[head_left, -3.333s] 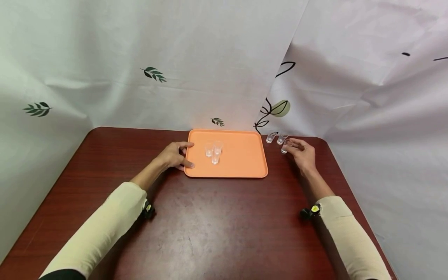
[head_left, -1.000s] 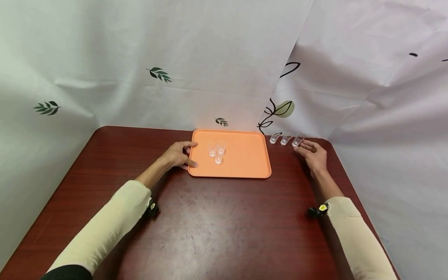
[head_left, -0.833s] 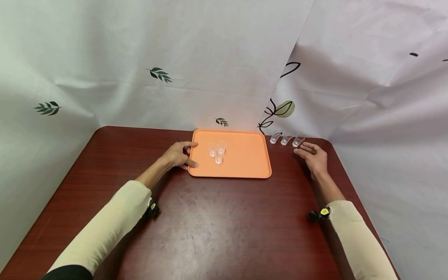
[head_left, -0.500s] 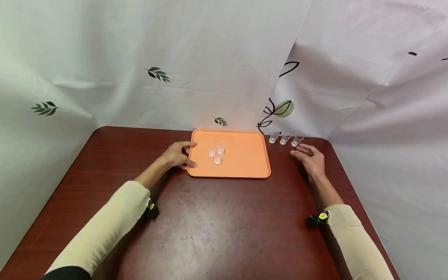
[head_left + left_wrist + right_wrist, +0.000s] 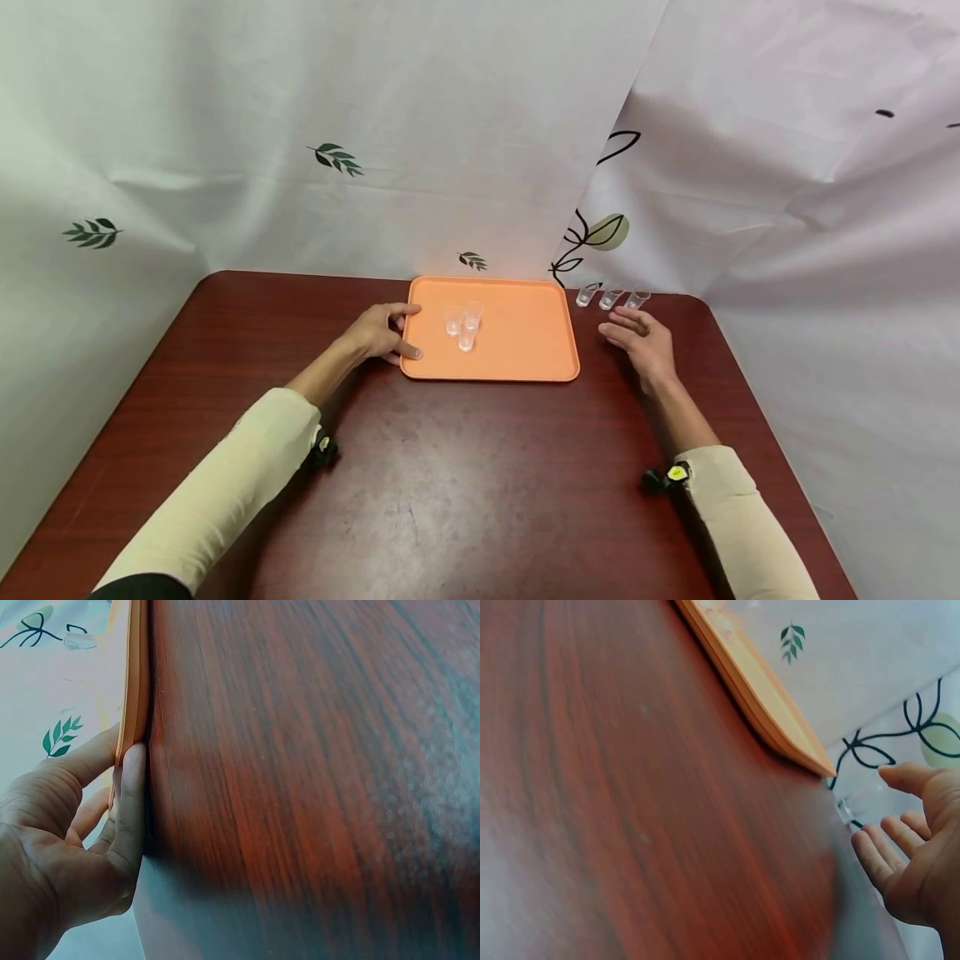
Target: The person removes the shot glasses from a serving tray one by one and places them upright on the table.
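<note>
My left hand (image 5: 372, 331) grips the left edge of the orange tray (image 5: 525, 337), thumb and a finger over the rim. In the left wrist view the tray's rim (image 5: 135, 682) runs between the thumb and fingers. Three small clear shot glasses stand grouped on the tray's left half, the front one (image 5: 467, 337) nearest me. Three more stand in a row beyond its right side: a left one (image 5: 586, 297), a middle one (image 5: 609, 300) and a right one (image 5: 637, 297). My right hand (image 5: 647, 342) holds nothing, fingers apart, just in front of that row.
The dark red wooden table (image 5: 465, 467) reaches back to a pale cloth (image 5: 420, 167) with leaf prints. The row of glasses stands close to the table's back edge. A second cloth panel (image 5: 810, 233) hangs along the right side.
The right hand has set a shot glass down at the right end of the row and let go. It has since drawn back and moved left. The left hand stays on the tray.
</note>
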The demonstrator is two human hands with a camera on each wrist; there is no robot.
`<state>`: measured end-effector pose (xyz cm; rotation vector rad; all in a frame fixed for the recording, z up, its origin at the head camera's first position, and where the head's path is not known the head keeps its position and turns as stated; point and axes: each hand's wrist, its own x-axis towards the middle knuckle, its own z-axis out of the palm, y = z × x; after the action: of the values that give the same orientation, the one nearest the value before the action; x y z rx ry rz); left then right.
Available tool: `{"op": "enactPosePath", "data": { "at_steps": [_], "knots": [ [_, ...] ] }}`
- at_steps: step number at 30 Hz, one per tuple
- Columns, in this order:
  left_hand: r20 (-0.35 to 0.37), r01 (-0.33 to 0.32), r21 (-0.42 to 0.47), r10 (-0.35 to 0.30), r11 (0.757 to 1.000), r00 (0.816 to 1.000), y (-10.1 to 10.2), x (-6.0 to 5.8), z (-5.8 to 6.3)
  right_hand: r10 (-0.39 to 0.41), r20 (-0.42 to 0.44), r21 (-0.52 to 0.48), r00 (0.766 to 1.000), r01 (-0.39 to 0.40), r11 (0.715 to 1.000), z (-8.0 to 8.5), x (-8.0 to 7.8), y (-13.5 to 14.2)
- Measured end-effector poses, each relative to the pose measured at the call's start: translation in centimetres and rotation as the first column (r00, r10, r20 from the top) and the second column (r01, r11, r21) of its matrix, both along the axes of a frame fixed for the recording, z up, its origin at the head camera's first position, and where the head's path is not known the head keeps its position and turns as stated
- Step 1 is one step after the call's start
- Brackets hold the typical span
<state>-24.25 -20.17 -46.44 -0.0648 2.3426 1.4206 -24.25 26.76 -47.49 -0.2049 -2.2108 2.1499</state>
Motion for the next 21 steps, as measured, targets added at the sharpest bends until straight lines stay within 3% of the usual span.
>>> {"op": "enactPosePath", "data": {
  "at_steps": [10, 21],
  "knots": [
    [-0.011, 0.013, -0.007, -0.013, 1.000, 1.000, -0.2, 0.1, 0.3, 0.075, -0.034, 0.054, 0.997, -0.073, 0.996, -0.2, 0.5, -3.3],
    [-0.009, 0.021, -0.010, -0.021, 1.000, 1.000, -0.2, 0.2, 0.2, 0.212, -0.019, 0.004, 0.977, -0.212, 0.977, -0.3, 1.5, -7.4]
  ]
}}
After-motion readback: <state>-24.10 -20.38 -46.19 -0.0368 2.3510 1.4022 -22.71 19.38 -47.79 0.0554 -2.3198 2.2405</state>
